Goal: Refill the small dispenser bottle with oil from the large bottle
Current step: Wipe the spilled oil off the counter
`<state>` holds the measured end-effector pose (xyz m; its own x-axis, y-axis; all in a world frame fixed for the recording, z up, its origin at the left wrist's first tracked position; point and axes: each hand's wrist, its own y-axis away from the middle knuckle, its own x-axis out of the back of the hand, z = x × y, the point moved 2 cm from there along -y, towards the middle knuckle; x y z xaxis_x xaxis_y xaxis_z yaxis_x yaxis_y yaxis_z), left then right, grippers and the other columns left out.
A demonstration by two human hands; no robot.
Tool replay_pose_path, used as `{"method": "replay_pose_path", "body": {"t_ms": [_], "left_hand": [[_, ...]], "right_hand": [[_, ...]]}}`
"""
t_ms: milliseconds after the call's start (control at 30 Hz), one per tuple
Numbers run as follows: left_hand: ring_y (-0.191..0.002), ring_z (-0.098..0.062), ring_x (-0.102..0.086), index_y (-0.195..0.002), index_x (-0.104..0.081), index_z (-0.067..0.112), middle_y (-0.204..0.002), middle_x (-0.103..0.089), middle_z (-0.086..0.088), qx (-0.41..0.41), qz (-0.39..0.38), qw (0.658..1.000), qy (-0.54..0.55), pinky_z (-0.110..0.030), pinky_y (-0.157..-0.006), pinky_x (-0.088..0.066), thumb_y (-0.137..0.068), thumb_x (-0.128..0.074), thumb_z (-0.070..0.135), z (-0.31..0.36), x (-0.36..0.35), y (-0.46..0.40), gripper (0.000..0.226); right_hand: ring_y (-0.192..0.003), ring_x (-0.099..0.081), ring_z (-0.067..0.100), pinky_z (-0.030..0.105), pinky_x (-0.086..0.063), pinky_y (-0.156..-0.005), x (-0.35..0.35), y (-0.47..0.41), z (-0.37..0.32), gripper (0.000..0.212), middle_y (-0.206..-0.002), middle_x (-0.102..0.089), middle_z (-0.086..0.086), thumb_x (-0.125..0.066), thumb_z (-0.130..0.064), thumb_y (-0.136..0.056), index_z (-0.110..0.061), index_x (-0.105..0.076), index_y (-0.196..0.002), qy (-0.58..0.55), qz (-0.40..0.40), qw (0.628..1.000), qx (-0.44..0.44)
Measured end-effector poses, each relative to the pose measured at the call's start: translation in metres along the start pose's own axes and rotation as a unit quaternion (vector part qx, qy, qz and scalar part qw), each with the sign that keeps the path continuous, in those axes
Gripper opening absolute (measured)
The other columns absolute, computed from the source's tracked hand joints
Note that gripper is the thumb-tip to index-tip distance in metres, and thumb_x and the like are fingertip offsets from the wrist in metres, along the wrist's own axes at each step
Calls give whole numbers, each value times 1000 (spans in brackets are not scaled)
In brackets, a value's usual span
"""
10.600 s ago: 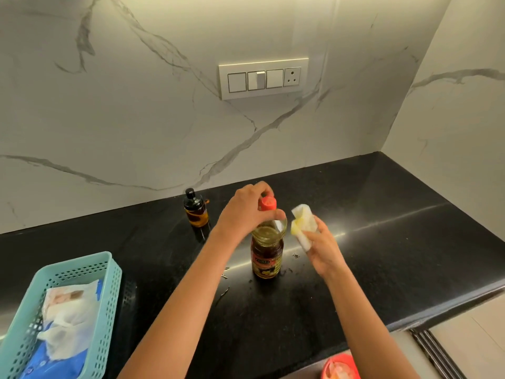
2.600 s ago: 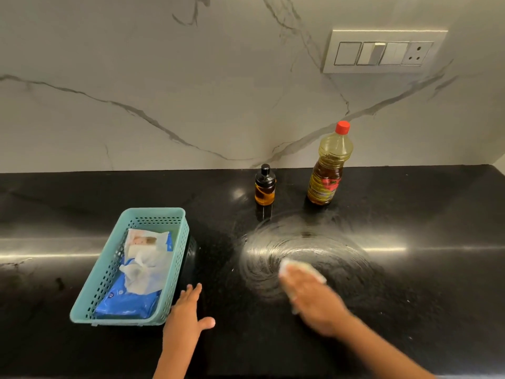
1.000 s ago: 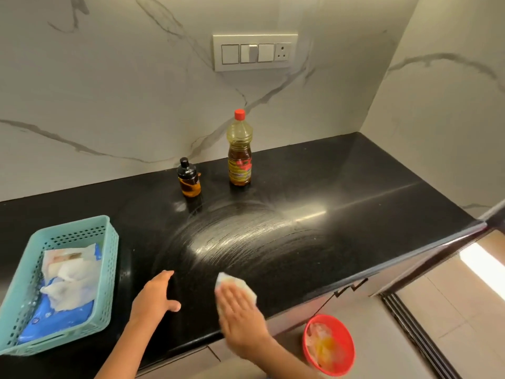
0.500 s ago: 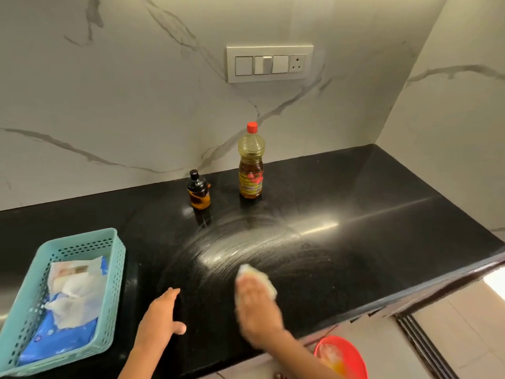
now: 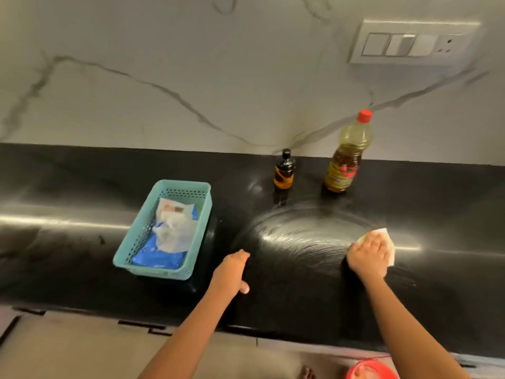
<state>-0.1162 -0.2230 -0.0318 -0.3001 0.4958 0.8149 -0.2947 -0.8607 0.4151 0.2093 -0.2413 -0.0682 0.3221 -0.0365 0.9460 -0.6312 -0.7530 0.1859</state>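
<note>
I log teal basket (image 5: 153, 272) holding blue packet (image 5: 155, 255), white wipes (image 5: 172, 228), small dispenser bottle (image 5: 284, 170) upright near wall (image 5: 191, 77), black cap, amber oil, beside capped large bottle (image 5: 347, 157), left hand (image 5: 231, 272) flat on bench (image 5: 82, 269), right hand (image 5: 367, 255) pressing cloth (image 5: 381, 232)

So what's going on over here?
Someone is cleaning up. Their right hand presses a pale cloth onto the black counter, which shows curved wipe streaks. Their left hand rests flat on the counter beside a teal basket. The small dispenser bottle and the large oil bottle stand capped near the wall, untouched.
</note>
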Motion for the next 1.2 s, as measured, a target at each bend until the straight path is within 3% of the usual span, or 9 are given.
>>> {"method": "replay_pose_path", "body": {"t_ms": [133,200,267,367,500,633,900,1067,1200], "left_hand": [[-139,-22,-32,-147,-27,19,-156,-25,-2,10,2,1000,-10,-38,-111,-34,-69,-80,8,0,-1,0,94],[-138,-22,-34,-146,-29,18,-154,-28,-3,7,11,1000,-18,-37,-110,-36,-68,-80,9,-1,-2,1,93],[-136,-22,-36,-144,-32,17,-151,-34,-4,0,27,999,-31,-36,-107,-38,-68,-81,11,-1,-4,2,90],[-135,-23,-38,-143,-33,17,-149,-37,-5,-2,34,999,-25,-37,-107,-39,-68,-80,11,-2,-5,4,89],[-136,-25,-38,-145,-30,15,-152,-32,-7,-7,13,1000,-18,-38,-108,-38,-70,-79,8,0,-2,5,91],[-142,-26,-25,-148,-22,13,-157,-18,-7,-37,-3,996,-86,-41,-110,-36,-78,-74,15,1,-3,7,87],[-145,-23,-16,-151,-13,21,-159,-9,0,-66,-5,992,-107,-38,-114,-27,-86,-64,28,-15,-9,7,83],[-144,-27,-19,-149,-18,15,-158,-13,-6,-40,25,994,-97,-40,-113,-29,-90,-60,19,-1,-16,18,72],[-130,-27,-41,-141,-36,12,-148,-35,-10,-59,90,987,-117,-36,-101,-44,-91,-58,15,21,-32,36,55]], "right_hand": [[-146,-5,31,43,-8,-119,-41,44,-91,62,-159,-1,13,-20,-33,-97,-8,-2,-150,40,-54,977,204],[-147,-1,29,38,8,-117,-58,81,-127,66,-157,5,9,-4,-37,-92,-6,-2,-150,73,-74,933,346],[-146,-13,27,34,19,-116,-64,123,-125,65,-157,-13,11,-5,-37,-93,-5,-17,-149,120,-97,880,448],[-135,-41,19,32,-3,-115,-59,157,-72,57,-145,-45,4,-11,-39,-98,-14,-36,-143,153,-103,825,535],[-145,-20,22,26,4,-119,-24,83,7,69,-155,-20,7,-5,-53,-93,-14,-20,-148,118,-56,910,393],[-147,6,31,45,2,-120,-13,48,10,71,-159,6,13,3,-52,-93,-12,-1,-151,118,-55,983,133],[-139,-33,19,35,-14,-111,-56,188,-12,54,-148,-41,2,-14,-39,-99,-17,-31,-145,139,-51,870,470],[-137,-35,23,26,-6,-115,-14,132,98,56,-145,-42,9,-7,-42,-99,-19,-2,-150,126,-31,929,345],[-133,-41,38,21,5,-116,9,111,175,82,-144,-40,22,3,-52,-95,5,-38,-138,66,15,974,214]]}}
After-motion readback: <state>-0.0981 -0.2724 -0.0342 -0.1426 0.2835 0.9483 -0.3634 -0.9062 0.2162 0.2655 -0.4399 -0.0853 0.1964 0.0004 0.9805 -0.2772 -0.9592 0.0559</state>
